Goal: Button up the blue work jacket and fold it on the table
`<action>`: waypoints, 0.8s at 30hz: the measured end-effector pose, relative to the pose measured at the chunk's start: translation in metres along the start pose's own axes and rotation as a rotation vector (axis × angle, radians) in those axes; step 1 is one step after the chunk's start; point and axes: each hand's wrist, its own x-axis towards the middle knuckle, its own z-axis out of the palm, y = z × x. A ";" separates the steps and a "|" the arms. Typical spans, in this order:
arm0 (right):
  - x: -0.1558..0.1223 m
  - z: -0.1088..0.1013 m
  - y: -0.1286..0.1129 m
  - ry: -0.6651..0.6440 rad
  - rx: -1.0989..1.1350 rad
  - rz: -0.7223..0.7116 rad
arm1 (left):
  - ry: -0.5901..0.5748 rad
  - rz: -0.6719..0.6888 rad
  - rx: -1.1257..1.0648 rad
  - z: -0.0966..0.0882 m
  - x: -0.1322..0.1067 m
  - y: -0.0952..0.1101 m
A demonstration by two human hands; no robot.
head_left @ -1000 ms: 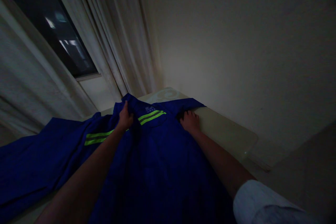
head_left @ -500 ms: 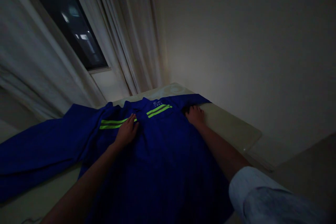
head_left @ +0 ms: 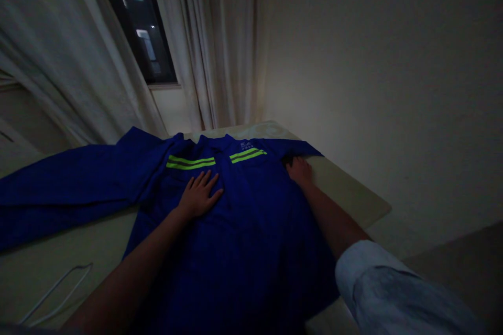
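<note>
A blue work jacket (head_left: 239, 230) lies spread out, with two bright yellow-green stripes across its chest and small pale print above the right stripe. One sleeve (head_left: 98, 172) stretches far to the left; the other runs to the right along the back. My left hand (head_left: 200, 194) rests flat on the jacket's front, just below the left stripe, fingers spread. At the jacket's right side, under the armpit, my right hand (head_left: 301, 171) has its fingers curled on the cloth edge. Its fingertips are partly hidden.
The jacket lies on a pale table (head_left: 353, 188) whose corner is at the right. A white cable (head_left: 63, 290) loops at the lower left. Behind stand curtains (head_left: 220, 52) beside a dark window (head_left: 145, 36), and a plain wall (head_left: 373, 73) on the right.
My left hand has slid off the left stripe, down the jacket's front, and its fingers have spread. My right hand stays at the armpit. The view has shifted, bringing the cable into sight.
</note>
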 end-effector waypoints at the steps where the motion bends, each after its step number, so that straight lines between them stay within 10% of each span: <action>1: 0.000 0.000 0.000 -0.002 -0.004 -0.002 | 0.017 0.005 -0.008 0.000 0.000 0.000; 12: 0.001 -0.003 -0.001 -0.034 -0.034 -0.006 | 0.024 0.123 -0.061 -0.016 -0.005 0.008; 17: 0.001 -0.002 -0.001 -0.020 -0.048 0.006 | 0.088 0.050 -0.044 -0.025 0.024 0.036; 24: 0.004 0.004 -0.002 0.005 -0.074 0.006 | -0.017 -0.079 -0.126 0.010 0.084 0.040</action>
